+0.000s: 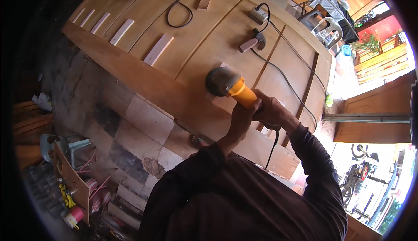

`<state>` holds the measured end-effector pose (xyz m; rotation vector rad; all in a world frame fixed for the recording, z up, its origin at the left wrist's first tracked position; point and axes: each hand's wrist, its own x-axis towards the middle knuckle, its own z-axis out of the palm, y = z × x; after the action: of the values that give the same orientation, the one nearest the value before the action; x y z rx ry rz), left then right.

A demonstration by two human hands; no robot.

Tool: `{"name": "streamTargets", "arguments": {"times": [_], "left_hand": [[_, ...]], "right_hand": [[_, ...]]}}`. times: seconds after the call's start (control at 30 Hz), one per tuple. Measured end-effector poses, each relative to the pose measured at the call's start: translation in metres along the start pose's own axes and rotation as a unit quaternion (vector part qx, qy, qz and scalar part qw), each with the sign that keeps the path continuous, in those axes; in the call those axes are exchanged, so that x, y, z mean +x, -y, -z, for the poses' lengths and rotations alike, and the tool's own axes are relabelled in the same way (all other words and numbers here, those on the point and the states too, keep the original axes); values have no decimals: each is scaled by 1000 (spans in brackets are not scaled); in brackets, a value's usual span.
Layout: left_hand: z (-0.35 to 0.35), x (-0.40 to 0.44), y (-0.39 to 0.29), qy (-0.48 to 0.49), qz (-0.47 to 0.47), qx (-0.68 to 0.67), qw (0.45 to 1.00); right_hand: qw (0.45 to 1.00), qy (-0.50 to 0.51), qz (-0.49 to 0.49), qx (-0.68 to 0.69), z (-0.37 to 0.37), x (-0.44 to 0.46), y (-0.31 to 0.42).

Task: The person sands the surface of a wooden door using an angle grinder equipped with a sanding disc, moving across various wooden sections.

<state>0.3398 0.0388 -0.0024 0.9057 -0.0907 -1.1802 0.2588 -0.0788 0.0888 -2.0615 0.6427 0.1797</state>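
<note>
Both hands are wrapped round the yellow body of an angle grinder (242, 93). My left hand (240, 121) is closed on the underside of the body, and my right hand (275, 110) grips its rear end. The grinder's dark round head, blurred, is over the near edge of a large wooden panel (200, 73). A pale wood strip (224, 65) shows partly behind the head. A black cord hangs from the rear of the grinder. Beyond it on the panel lies a hammer-like tool (250, 44) with a dark curved head.
Several pale wood strips (158, 50) line the panel's near edge. A wood block (204, 0), an outlet box (259, 15) and black cords lie farther back. Broken tiles (148, 119) cover the floor. A plastic chair (328, 31) stands at right, and a motorcycle (361, 171) is outside.
</note>
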Motion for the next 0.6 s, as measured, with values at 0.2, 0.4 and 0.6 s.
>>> {"name": "streamTargets", "arguments": {"times": [0.2, 0.4, 0.6], "left_hand": [[-5, 17, -2, 12, -19, 26, 999], [-11, 36, -6, 17, -13, 17, 1000], [-19, 53, -12, 27, 6, -1, 1000]], "right_hand": [[1000, -17, 15, 20, 5, 14, -18], [999, -29, -9, 25, 16, 25, -18], [999, -32, -16, 38, 29, 29, -14]]}}
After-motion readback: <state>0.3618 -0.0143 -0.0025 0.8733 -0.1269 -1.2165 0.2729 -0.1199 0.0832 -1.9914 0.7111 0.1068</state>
